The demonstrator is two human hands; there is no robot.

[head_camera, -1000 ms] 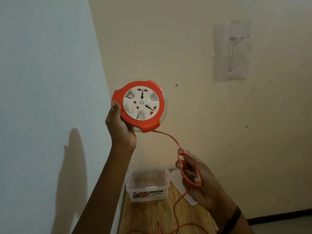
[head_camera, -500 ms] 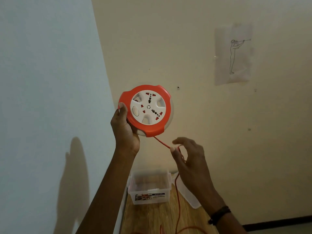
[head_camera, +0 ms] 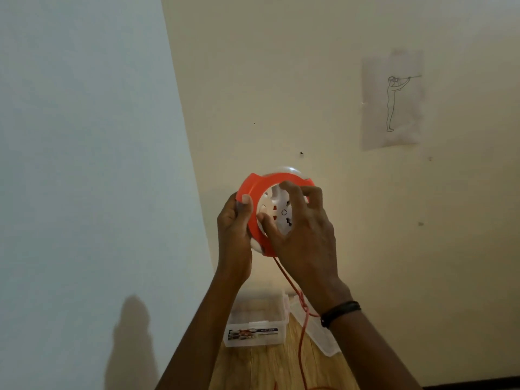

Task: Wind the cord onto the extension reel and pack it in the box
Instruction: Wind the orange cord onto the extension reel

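Both forearms come up from the bottom edge, elbows cut off, and the right wrist wears a dark band point(head_camera: 340, 308). The left hand point(head_camera: 233, 229) grips the reel point(head_camera: 250, 190) from the left side, thumb laid over the orange rim and the other fingers hidden behind the body. The right hand point(head_camera: 306, 243) is spread over the white socket face, fingers curled at its upper part and thumb pressed at its lower left, so it holds that face rather than the cord; it covers most of the sockets, and only a few holes and a small ring mark show between the fingers. The reel is held up in the air in front of the wall, turned partly edge-on, a pale back half showing at its top. From under the reel's lower edge the orange cord point(head_camera: 301, 344) drops loose, passes behind the right wrist where it seems to knot or loop, though I can't make that out, then runs down and off the bottom of the view. Below lies a wooden table point(head_camera: 270, 367), only a strip of it visible between the arms. On it sits the clear plastic box point(head_camera: 277, 337), open, with a printed label on its front, partly hidden by the left forearm. Its lid point(head_camera: 320, 339) lies just beside it to the right, half behind the right arm. Beyond, a shadow point(head_camera: 132, 342) falls on the bluish wall at left, and a pale sheet with a line drawing point(head_camera: 392, 99) of a standing figure hangs on the cream wall.
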